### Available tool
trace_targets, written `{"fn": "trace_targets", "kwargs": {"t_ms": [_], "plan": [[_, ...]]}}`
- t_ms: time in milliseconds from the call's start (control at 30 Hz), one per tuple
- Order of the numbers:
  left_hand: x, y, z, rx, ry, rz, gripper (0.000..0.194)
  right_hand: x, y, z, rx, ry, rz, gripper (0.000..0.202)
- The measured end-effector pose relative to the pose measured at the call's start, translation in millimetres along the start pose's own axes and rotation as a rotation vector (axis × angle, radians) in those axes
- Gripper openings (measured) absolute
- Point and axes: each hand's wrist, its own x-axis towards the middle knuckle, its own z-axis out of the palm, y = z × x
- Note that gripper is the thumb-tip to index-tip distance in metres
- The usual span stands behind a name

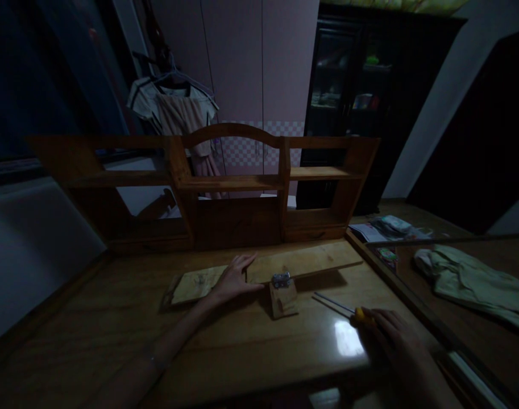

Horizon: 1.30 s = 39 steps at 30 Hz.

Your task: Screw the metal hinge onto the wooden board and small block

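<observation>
My left hand [236, 279] rests where two pale wooden boards meet, its thumb and fingers spread apart. The shorter board [195, 285] lies to its left, and a longer board [314, 258] stretches away to its right. A metal hinge [281, 279] sits at the near edge of the longer board, joined to a small wooden block [283, 301]. My right hand [391, 329] is wrapped around the yellow handle of a screwdriver [336, 303]. The screwdriver's shaft points left toward the block, with its tip apart from the hinge.
A wooden shelf unit [233, 182] stands along the back of the glossy desk [114, 318]. Right of the desk are a light green garment [468, 278] and a magazine [365, 232]. Clothes [180, 108] hang at the back left.
</observation>
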Motion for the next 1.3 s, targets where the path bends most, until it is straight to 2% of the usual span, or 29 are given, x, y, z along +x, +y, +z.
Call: {"fn": "trace_targets", "kwargs": {"t_ms": [100, 200, 433, 567, 700, 900, 1067, 1200, 1300], "plan": [[26, 13, 20.6, -0.034, 0.000, 0.066, 0.098, -9, 7, -14, -0.046, -0.017, -0.011, 0.035], [55, 25, 52.2, -0.079, -0.006, 0.111, 0.102, -16, 12, -24, -0.054, -0.029, -0.048, 0.034], [114, 67, 132.3, -0.186, -0.027, 0.085, 0.108, -36, 32, -12, -0.005, -0.070, 0.050, 0.037], [141, 90, 160.4, -0.199, -0.008, 0.101, 0.109, -36, 31, -11, 0.051, -0.076, 0.099, 0.037], [163, 102, 181.5, -0.170, -0.025, 0.120, 0.108, -27, 28, -14, 0.077, -0.068, 0.069, 0.036], [175, 111, 209.1, -0.129, -0.069, 0.107, 0.108, -10, 29, -16, 0.046, -0.066, 0.044, 0.037], [179, 113, 220.9, -0.128, -0.075, 0.093, 0.108, 10, 26, -17, 0.052, -0.079, -0.021, 0.039], [179, 106, 216.1, -0.117, -0.116, 0.211, 0.116, 19, 28, -16, 0.058, -0.066, -0.061, 0.034], [165, 106, 197.1, -0.062, -0.060, 0.313, 0.108, 19, 31, -13, 0.048, -0.029, -0.077, 0.032]]}}
